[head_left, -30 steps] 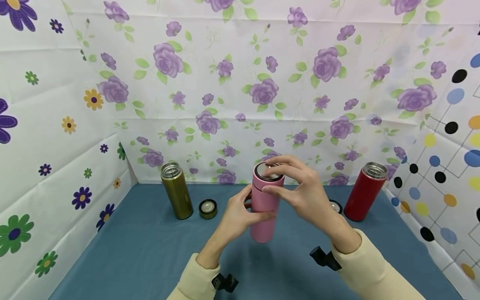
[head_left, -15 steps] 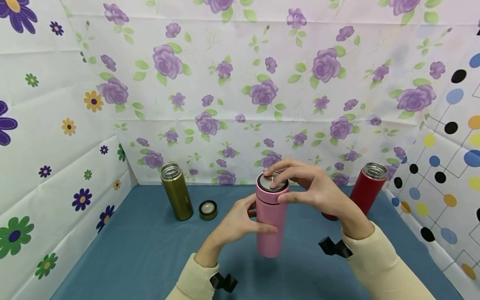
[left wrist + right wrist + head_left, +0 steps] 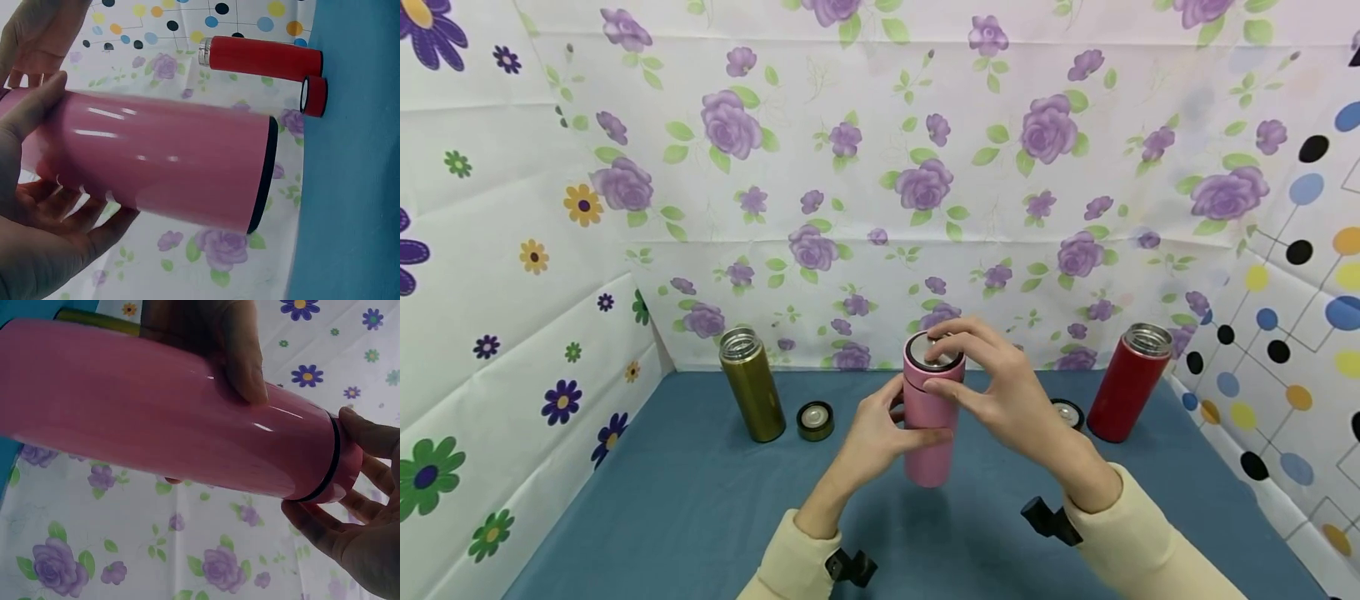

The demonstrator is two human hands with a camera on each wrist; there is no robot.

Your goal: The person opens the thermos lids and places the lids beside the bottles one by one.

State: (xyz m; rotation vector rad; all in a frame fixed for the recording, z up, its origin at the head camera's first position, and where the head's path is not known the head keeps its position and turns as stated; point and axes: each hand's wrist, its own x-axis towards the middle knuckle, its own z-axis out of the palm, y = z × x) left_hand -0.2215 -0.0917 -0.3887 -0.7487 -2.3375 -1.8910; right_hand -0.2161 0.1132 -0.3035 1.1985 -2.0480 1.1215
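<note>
A pink vacuum flask [image 3: 928, 467] is held upright above the table at the centre of the head view. My left hand [image 3: 871, 433] grips its body, thumb across the near side and fingers curled round behind. On top sits the flask's lid [image 3: 916, 360], with a dark ring between lid and body. My right hand [image 3: 1000, 392] holds this lid, thumb at the near side and some fingers over the top. In the left wrist view the dark base [image 3: 264, 175] of the flask hangs free. The right wrist view shows fingers and thumb around the lid [image 3: 347, 469].
On the blue table [image 3: 647, 500], a lidless gold flask [image 3: 751, 396] stands at the left, its lid [image 3: 815, 421] beside it. A lidless red flask [image 3: 1129, 387] stands at the right, its lid [image 3: 1068, 412] partly behind my right hand. Patterned sheets [image 3: 820, 167] enclose the back and sides.
Half a second ago both hands had brought the pink flask lower and slightly right; now it is back up and left, near its place of one second ago. Both grips look much the same.
</note>
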